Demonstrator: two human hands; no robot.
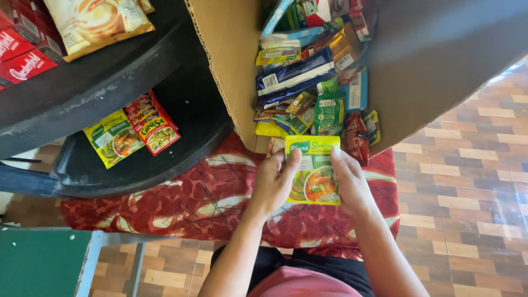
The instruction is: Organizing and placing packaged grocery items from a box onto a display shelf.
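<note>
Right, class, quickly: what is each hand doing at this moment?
Left hand: closed on the left edge of the yellow-green sachet.
Right hand: closed on the same sachet's right edge, in front of the cardboard box.

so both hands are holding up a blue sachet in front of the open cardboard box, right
Not quite: the sachet is yellow and green, not blue. The head view shows the left hand and the right hand gripping its two sides, in front of the open cardboard box full of packets.
</note>
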